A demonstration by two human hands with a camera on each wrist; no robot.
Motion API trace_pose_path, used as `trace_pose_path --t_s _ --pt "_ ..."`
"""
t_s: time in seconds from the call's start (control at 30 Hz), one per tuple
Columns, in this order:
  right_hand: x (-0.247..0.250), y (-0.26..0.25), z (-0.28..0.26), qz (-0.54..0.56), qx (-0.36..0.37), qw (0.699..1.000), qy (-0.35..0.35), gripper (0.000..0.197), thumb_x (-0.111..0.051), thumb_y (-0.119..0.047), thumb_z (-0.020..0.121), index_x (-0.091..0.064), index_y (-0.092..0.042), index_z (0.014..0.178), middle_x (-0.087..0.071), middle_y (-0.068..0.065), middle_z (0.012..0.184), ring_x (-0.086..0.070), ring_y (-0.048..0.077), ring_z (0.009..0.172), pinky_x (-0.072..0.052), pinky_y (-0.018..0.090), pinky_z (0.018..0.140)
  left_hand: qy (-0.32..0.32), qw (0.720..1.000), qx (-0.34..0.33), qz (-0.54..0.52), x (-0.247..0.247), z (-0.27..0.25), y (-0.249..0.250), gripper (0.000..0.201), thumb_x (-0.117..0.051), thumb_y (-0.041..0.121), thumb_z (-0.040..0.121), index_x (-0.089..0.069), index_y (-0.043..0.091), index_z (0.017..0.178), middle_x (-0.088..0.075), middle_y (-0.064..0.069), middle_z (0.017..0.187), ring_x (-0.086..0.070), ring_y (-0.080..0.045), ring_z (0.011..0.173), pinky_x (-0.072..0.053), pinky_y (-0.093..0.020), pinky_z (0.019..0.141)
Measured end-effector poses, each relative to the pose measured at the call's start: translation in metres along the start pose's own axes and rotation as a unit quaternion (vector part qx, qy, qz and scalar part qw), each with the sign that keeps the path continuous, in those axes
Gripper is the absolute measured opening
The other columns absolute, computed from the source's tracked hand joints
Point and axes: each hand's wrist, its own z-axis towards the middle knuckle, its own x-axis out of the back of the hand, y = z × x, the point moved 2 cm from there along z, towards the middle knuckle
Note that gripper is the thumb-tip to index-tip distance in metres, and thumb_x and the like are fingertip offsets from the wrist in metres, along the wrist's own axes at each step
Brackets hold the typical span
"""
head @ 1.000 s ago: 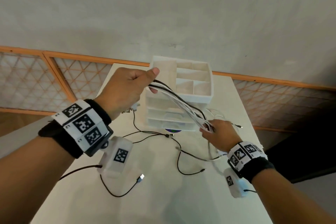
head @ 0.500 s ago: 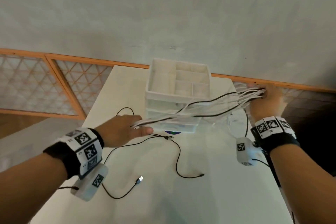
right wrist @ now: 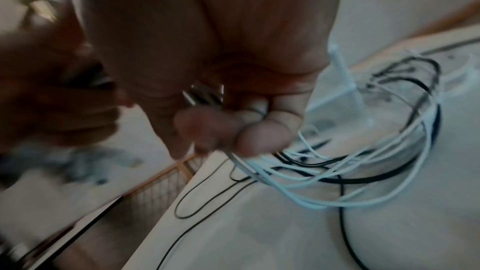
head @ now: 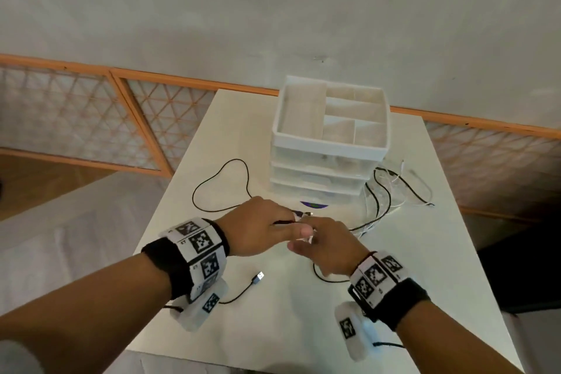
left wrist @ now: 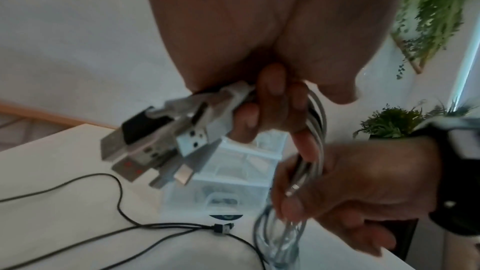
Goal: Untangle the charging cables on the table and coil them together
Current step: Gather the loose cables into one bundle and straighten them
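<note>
Hands (head: 299,235) meet, both curled around the bundled cables (left wrist: 315,130).

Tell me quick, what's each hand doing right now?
Left hand: closed, gripping the plug ends of the cable bundle.
Right hand: closed, holding the cords of the same bundle.

Open white tabletop (head: 303,328) near the front edge, crossed only by a thin black cable with a silver USB plug (head: 258,277). Farther back, blocked by a tall white plastic drawer organiser (head: 329,161); loose white and black cable loops (head: 388,191) to its right.
</note>
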Motion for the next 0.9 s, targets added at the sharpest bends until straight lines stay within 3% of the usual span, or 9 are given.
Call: trace_pose_path --t_s 0.07,0.13,0.23,0.37,0.47,0.53,0.63,0.77,0.9 --pt "0.005 0.011 0.005 0.013 -0.085 0.995 -0.049 0.015 -0.069 -0.033 0.087 -0.066 -0.018 0.087 -0.068 0.002 0.066 -0.074 0.031 0.062 -0.057 0.029 0.055 -0.026 0.999 0.032 0.004 0.004 -0.009 -0.004 0.043 -0.04 0.055 0.1 -0.073 0.03 0.087 -0.056 0.014 0.057 -0.052 -0.001 0.058 -0.039 -0.015 0.063" --pt "0.022 0.017 0.005 -0.038 -0.122 0.992 0.013 0.013 -0.069 -0.035 0.08 -0.069 -0.022 0.081 -0.071 0.002 0.069 -0.074 0.031 0.069 -0.06 0.032 0.062 -0.069 0.996 0.056 0.032 0.0 -0.018 -0.019 0.043 -0.037 0.051 0.103 -0.072 0.026 0.104 -0.062 0.007 0.07 -0.055 -0.006 0.069 -0.045 -0.022 0.074" --pt "0.028 0.019 0.005 -0.215 -0.106 0.949 0.205 0.021 -0.063 -0.042 0.083 -0.067 -0.032 0.101 -0.071 0.002 0.097 -0.067 0.031 0.092 -0.05 0.032 0.076 -0.058 0.993 0.062 0.08 -0.022 -0.018 -0.038 0.04 -0.038 0.042 0.105 -0.058 0.01 0.09 -0.056 0.002 0.068 -0.049 -0.015 0.068 -0.045 -0.028 0.073" --pt "-0.001 0.028 0.0 -0.288 -0.148 0.941 0.097 0.054 -0.061 -0.057 0.087 -0.049 -0.033 0.134 -0.054 0.005 0.129 -0.059 0.03 0.115 -0.046 0.039 0.094 -0.056 0.987 0.075 0.129 -0.045 -0.013 -0.048 0.033 -0.041 0.034 0.105 -0.051 0.013 0.081 -0.046 0.003 0.065 -0.046 -0.019 0.068 -0.037 -0.032 0.067" --pt "-0.019 0.016 -0.009 -0.33 -0.078 0.934 0.114 0.08 -0.067 -0.068 0.068 -0.042 -0.037 0.138 -0.039 0.008 0.137 -0.045 0.031 0.124 -0.035 0.05 0.103 -0.078 0.989 0.036 0.116 -0.047 -0.011 -0.043 0.033 -0.046 0.032 0.103 -0.05 0.013 0.077 -0.048 0.001 0.064 -0.05 -0.023 0.07 -0.036 -0.034 0.065" --pt "-0.036 -0.003 -0.01 -0.35 0.012 0.926 0.139 0.064 -0.063 -0.06 0.071 -0.051 -0.032 0.127 -0.048 0.007 0.134 -0.05 0.03 0.12 -0.034 0.052 0.101 -0.068 0.993 -0.01 0.092 -0.047 -0.007 -0.03 0.032 -0.047 0.035 0.098 -0.062 0.015 0.078 -0.061 -0.004 0.072 -0.057 -0.022 0.073 -0.046 -0.038 0.071" --pt "-0.039 -0.015 -0.005 -0.286 0.012 0.952 0.106 0.024 -0.048 -0.034 0.087 -0.058 -0.021 0.104 -0.069 0.006 0.104 -0.064 0.032 0.101 -0.038 0.038 0.083 0.034 0.991 -0.071 0.104 -0.046 -0.003 -0.022 0.044 -0.04 0.049 0.089 -0.074 0.02 0.093 -0.062 -0.001 0.086 -0.053 -0.02 0.083 -0.045 -0.038 0.078" --pt "-0.014 0.007 -0.001 -0.157 -0.087 0.972 0.149 0.03 -0.051 -0.043 0.095 -0.058 -0.019 0.079 -0.07 0.012 0.1 -0.061 0.037 0.096 -0.044 0.036 0.077 0.238 0.969 0.023 0.057 -0.047 -0.016 -0.046 0.031 -0.063 0.036 0.09 -0.063 0.022 0.118 -0.05 0.002 0.107 -0.051 -0.017 0.099 -0.046 -0.031 0.085" --pt "0.004 0.007 -0.002 -0.052 -0.084 0.98 0.174 0.042 -0.049 -0.046 0.097 -0.052 -0.026 0.06 -0.071 0.005 0.084 -0.061 0.029 0.084 -0.049 0.036 0.078 -0.069 0.955 0.244 0.156 -0.086 -0.028 -0.072 0.043 -0.056 0.039 0.093 -0.043 0.016 0.127 -0.048 -0.007 0.124 -0.055 -0.029 0.116 -0.044 -0.036 0.09"
